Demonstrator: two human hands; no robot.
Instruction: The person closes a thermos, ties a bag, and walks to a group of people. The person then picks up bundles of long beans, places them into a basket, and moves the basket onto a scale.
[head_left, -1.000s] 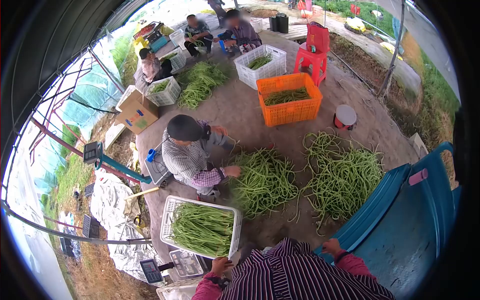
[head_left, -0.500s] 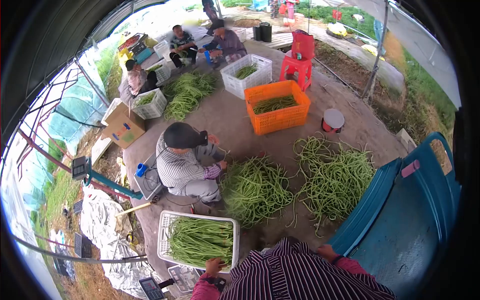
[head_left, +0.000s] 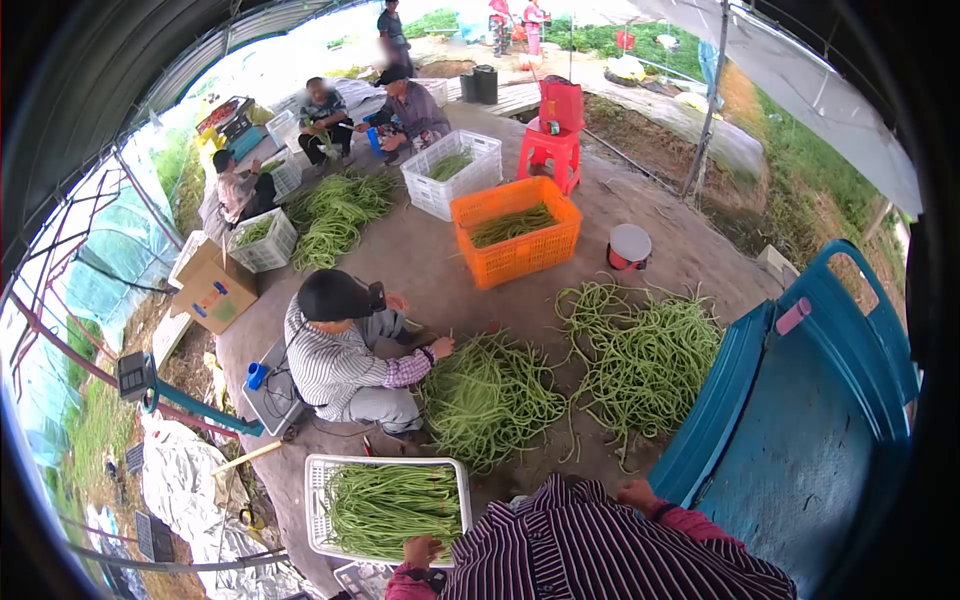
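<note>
At the bottom, my left hand [head_left: 423,550] is above the near right rim of a white plastic crate [head_left: 313,508]. Its fingers are curled, and what they hold, if anything, is too small to tell. Long green beans [head_left: 392,508] lie lengthwise in that crate. My right hand [head_left: 637,494] is at my right side, loosely closed, beside the edge of a teal tub-like metal body [head_left: 790,460]; its palm is hidden. Ahead of me, two loose heaps of long beans, a left one [head_left: 490,400] and a right one [head_left: 645,365], lie on the ground.
A crouching person [head_left: 345,350] works beside the left heap. Farther back stand an orange crate [head_left: 520,268], a white crate [head_left: 455,195], a red stool [head_left: 550,155] and a lidded bucket [head_left: 630,247]. Several people sit around another bean heap [head_left: 340,215]. A scale [head_left: 135,376] stands left.
The view has shifted, so the background sits lower and farther left. My hands stay near the crate and the teal body. The crouching person's hand has risen slightly beside the heap.
</note>
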